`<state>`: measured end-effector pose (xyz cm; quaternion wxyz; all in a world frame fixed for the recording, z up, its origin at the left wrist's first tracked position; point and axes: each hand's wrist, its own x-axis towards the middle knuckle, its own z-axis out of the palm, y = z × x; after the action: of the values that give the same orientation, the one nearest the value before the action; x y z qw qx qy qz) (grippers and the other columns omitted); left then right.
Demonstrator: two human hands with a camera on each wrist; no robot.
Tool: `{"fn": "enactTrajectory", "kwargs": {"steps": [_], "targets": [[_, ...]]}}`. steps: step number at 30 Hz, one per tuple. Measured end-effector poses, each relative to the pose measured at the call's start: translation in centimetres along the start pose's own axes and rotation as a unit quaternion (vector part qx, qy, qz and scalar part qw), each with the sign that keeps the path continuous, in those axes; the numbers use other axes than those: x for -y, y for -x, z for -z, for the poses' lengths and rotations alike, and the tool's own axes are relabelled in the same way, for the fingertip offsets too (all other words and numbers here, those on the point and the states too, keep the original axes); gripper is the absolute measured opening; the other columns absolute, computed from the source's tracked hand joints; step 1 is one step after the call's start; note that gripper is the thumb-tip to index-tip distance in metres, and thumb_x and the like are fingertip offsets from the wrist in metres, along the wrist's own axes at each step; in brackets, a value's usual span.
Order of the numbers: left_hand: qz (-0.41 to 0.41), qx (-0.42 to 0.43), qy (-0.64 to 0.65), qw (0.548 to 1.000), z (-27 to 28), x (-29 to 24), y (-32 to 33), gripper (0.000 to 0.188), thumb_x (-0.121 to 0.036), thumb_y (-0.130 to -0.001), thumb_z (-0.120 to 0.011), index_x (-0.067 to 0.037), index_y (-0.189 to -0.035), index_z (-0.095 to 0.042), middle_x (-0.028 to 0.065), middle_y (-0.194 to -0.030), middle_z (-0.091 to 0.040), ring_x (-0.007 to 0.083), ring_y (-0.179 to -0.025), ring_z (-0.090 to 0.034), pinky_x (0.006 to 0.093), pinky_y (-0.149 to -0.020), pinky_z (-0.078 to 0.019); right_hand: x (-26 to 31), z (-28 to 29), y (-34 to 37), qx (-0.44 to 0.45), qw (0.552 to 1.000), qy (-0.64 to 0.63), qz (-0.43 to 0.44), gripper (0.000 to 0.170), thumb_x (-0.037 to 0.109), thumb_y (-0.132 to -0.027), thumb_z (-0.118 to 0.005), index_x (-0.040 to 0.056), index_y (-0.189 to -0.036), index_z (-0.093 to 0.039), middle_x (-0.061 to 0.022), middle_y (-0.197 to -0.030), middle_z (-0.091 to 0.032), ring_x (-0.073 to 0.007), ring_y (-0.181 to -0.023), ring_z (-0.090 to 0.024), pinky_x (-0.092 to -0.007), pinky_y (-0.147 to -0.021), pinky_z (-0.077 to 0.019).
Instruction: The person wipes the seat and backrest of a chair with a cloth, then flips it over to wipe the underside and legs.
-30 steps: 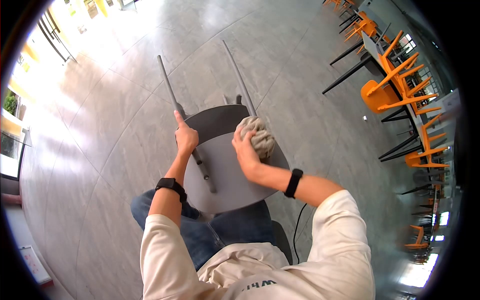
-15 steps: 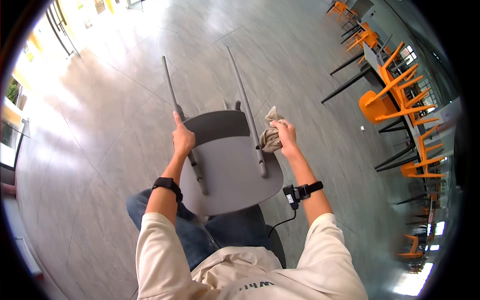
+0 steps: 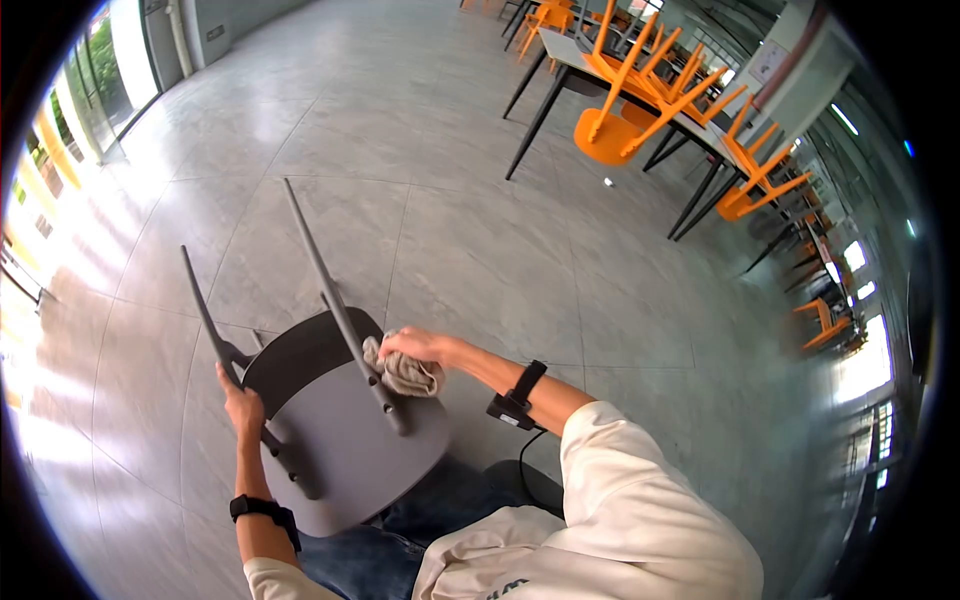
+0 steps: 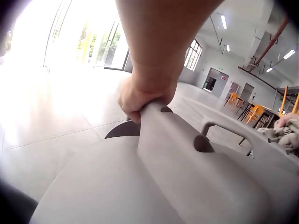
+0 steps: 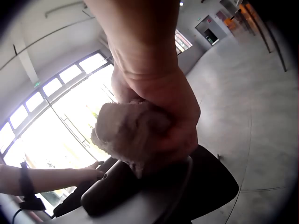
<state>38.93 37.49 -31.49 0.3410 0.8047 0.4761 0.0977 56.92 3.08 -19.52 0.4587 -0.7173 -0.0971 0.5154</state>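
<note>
A grey chair (image 3: pixel 350 455) lies tipped across the person's lap in the head view, its seat toward the body and two legs pointing away. My left hand (image 3: pixel 243 408) grips the left leg near the seat; the left wrist view shows that hand (image 4: pixel 148 91) wrapped round the grey bar. A crumpled beige cloth (image 3: pixel 412 378) is bunched in my right hand (image 3: pixel 418 345), against the right leg (image 3: pixel 350 335) close to the backrest. From the right wrist, the cloth (image 5: pixel 124 130) covers part of the leg and hides some fingers.
Orange chairs (image 3: pixel 610 135) sit upturned on a long table (image 3: pixel 570 55) with black legs, at the upper right. A small white object (image 3: pixel 608 182) lies on the grey floor (image 3: pixel 480 250). A black cable (image 3: pixel 522 465) hangs from the right wrist strap.
The head view has swung right, so the chair appears lower left. My right hand moved the cloth from the seat to the outside of the right leg, then onto it. My left hand kept its grip.
</note>
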Motion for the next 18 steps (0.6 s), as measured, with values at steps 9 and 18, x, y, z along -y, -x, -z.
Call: {"fn": "enactTrajectory", "kwargs": {"steps": [9,18], "targets": [[0.055,0.075,0.053,0.994,2.8,-3.4,2.2,0.085,-0.004,-0.087,-0.045,-0.036,-0.157,-0.009,0.0251,-0.095,-0.066,0.0287,-0.053,-0.059,0.0424,-0.045,-0.0492,0.7,-1.6,-5.1,-0.137,0.976,-0.151,0.072,0.027,0.033,-0.081,-0.069,0.0094,-0.094,-0.070,-0.0018,-0.084,-0.066,-0.0139,-0.078,-0.061,-0.0346,-0.066,-0.0502],[0.038,0.030,0.085,0.995,2.8,-3.3,3.4,0.084,-0.005,-0.088,-0.046,-0.036,-0.156,-0.010,0.0228,-0.082,-0.065,0.0277,-0.052,-0.062,0.0413,-0.046,-0.0514,-0.2,0.9,-0.9,0.149,0.971,-0.173,-0.070,0.028,0.031,-0.089,-0.059,0.0058,-0.098,-0.068,-0.0054,-0.090,-0.069,-0.0163,-0.077,-0.065,-0.0307,-0.073,-0.0527]]}}
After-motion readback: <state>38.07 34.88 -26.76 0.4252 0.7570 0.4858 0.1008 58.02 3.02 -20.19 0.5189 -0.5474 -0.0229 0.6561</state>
